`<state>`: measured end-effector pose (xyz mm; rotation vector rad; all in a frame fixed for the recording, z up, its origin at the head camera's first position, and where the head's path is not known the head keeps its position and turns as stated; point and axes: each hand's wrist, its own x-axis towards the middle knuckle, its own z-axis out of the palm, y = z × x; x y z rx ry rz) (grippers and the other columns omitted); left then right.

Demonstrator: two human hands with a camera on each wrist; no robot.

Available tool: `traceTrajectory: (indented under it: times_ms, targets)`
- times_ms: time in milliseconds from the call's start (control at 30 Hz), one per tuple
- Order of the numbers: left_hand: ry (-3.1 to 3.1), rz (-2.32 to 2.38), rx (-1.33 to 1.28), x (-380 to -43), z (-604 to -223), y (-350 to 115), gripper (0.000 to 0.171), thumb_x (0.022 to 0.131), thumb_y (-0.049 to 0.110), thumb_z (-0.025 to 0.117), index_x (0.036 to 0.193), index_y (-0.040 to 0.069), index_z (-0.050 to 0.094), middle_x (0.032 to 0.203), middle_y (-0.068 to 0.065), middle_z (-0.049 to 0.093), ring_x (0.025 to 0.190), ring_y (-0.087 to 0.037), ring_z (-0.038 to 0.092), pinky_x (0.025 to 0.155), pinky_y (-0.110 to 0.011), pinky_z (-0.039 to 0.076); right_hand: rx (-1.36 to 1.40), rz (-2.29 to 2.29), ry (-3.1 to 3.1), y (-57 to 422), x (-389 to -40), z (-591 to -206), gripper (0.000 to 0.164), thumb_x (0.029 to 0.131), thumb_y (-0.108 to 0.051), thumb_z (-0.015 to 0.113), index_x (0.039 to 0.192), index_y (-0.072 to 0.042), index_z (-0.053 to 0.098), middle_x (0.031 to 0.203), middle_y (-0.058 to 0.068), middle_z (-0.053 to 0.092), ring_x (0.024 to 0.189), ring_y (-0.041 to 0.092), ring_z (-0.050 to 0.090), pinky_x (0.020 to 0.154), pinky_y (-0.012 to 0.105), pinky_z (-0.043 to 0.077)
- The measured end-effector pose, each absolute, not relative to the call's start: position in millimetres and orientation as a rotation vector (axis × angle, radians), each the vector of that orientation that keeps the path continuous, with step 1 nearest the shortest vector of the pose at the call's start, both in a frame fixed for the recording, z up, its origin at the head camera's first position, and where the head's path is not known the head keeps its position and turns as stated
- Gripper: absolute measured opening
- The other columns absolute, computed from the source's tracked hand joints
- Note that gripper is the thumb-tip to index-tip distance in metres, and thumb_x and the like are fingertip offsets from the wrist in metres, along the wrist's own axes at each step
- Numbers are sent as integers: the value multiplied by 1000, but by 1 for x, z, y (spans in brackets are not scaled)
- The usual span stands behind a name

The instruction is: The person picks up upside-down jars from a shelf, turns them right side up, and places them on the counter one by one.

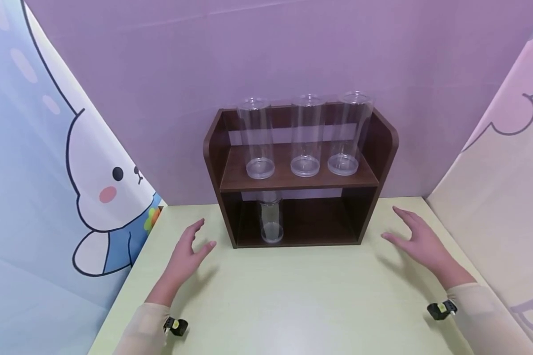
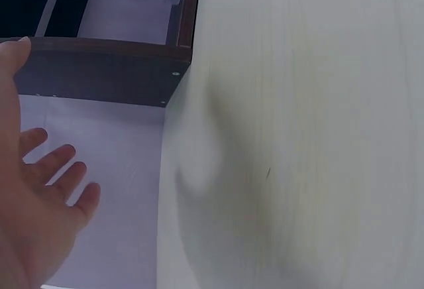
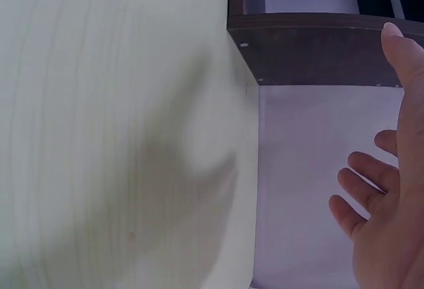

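A dark brown two-tier wooden shelf (image 1: 299, 189) stands on the table against the back wall. On its upper tier, three tall clear plastic cylinders stand upright: a left one (image 1: 260, 167), a middle one (image 1: 305, 165) and a right one (image 1: 343, 163). One shorter clear cylinder (image 1: 272, 231) stands at the left of the lower tier. My left hand (image 1: 185, 257) hovers left of the shelf, thumb apart from the fingers, holding nothing. To the shelf's right, my right hand (image 1: 422, 246) mirrors it, also bare. Both wrist views show relaxed, spread fingers beside the shelf's side panels.
A pale wood-grain table (image 1: 293, 291) spreads out in front of the shelf. Behind it hangs a purple cloth (image 1: 195, 74). Printed cloths flank both sides, with a cartoon rabbit (image 1: 102, 167) on the left one. Small black cameras sit at both wrists.
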<state>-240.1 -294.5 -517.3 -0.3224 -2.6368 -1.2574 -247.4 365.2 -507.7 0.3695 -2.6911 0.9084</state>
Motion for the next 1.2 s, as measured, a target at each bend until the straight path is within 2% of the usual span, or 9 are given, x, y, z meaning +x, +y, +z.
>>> traceTrajectory:
  times_ms: [67, 133, 200, 233, 433, 500, 900, 1067, 1200]
  targets:
    - [-2599, -1305, -336, -240, -516, -292, 77, 107, 29, 77, 169, 4, 38, 170, -20, 44, 157, -42, 41, 126, -65, 36, 380, 983, -2651, 363, -247, -508, 89, 98, -32, 87, 169, -3, 41, 160, 34, 49, 144, 57, 46, 121, 47, 42]
    - [-2551, -1354, -343, -241, -517, -291, 73, 106, 24, 78, 167, 4, 42, 167, -20, 47, 154, -41, 44, 124, -64, 39, 396, 1054, -2604, 361, -246, -508, 86, 98, -24, 88, 168, -2, 42, 159, 30, 52, 141, 52, 51, 113, 23, 42]
    - [-2508, -1408, -335, -241, -517, -289, 69, 106, 20, 78, 164, 4, 45, 164, -20, 50, 151, -41, 47, 122, -63, 42, 408, 1125, -2560, 359, -246, -509, 82, 98, -18, 87, 166, -1, 44, 158, 26, 55, 138, 45, 56, 101, 8, 40]
    - [-2489, -1436, -325, -241, -517, -288, 67, 105, 18, 78, 163, 3, 47, 162, -19, 52, 150, -40, 49, 121, -63, 43, 406, 1154, -2546, 358, -245, -508, 80, 98, -16, 87, 165, 0, 45, 158, 26, 55, 136, 41, 57, 100, 5, 40]
    - [-2428, -1554, -268, -240, -517, -282, 61, 104, 13, 80, 157, 2, 51, 156, -16, 56, 144, -37, 54, 118, -61, 47, 371, 1273, -2483, 352, -241, -509, 71, 100, -10, 84, 161, 1, 49, 153, 28, 58, 128, 0, 59, 98, 6, 47]
    - [-2429, -1555, -269, -239, -517, -281, 60, 104, 12, 79, 156, 1, 51, 155, -16, 57, 144, -37, 54, 118, -61, 47, 371, 1286, -2467, 350, -241, -509, 69, 100, -9, 84, 160, 0, 50, 152, 28, 59, 126, -7, 57, 98, 6, 47]
    - [-2461, -1497, -284, -239, -520, -277, 54, 103, 7, 78, 152, 0, 55, 152, -20, 58, 140, -38, 57, 114, -64, 49, 393, 1278, -2395, 332, -242, -507, 63, 99, -5, 84, 157, -3, 59, 145, 28, 66, 122, -10, 61, 98, 11, 52]
    - [-2486, -1500, -262, -238, -521, -278, 52, 103, 8, 79, 150, 1, 57, 151, -20, 57, 139, -39, 58, 113, -62, 50, 336, 1298, -2362, 317, -241, -507, 55, 97, -1, 84, 150, -2, 67, 140, 23, 72, 116, -12, 64, 93, 9, 54]
    - [-2494, -1505, -246, -237, -521, -278, 53, 104, 9, 78, 150, 1, 55, 152, -20, 55, 138, -43, 59, 113, -66, 49, 301, 1355, -2324, 307, -242, -507, 50, 97, 0, 84, 145, 0, 70, 137, 26, 73, 111, -12, 67, 88, 9, 55]
